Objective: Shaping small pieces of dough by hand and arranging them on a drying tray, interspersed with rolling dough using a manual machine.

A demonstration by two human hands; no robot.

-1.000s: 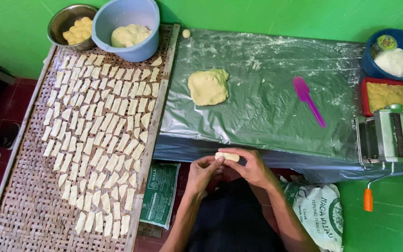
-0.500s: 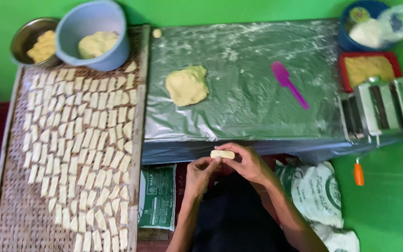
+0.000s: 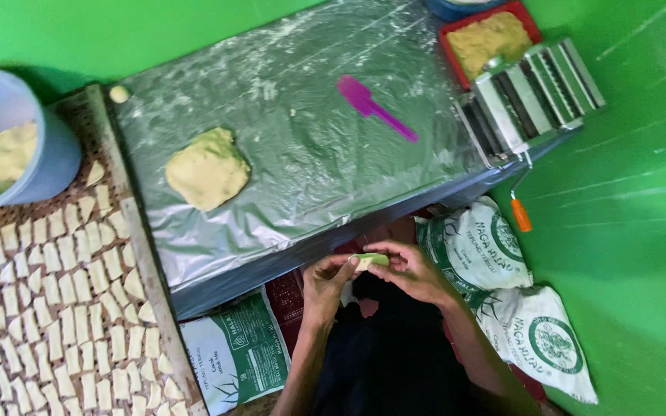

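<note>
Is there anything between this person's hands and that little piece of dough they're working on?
Nothing visible. The small dough piece is pinched directly between the left hand and the right hand, with fingers touching it at both ends. It is held in the air just below the edge of the foil-covered table, clear of the table.

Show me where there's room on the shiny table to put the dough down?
The foil-covered table is bare between the dough slab and the purple spatula, and along its near edge toward the pasta roller. The woven tray is crowded with cut dough pieces.
</note>
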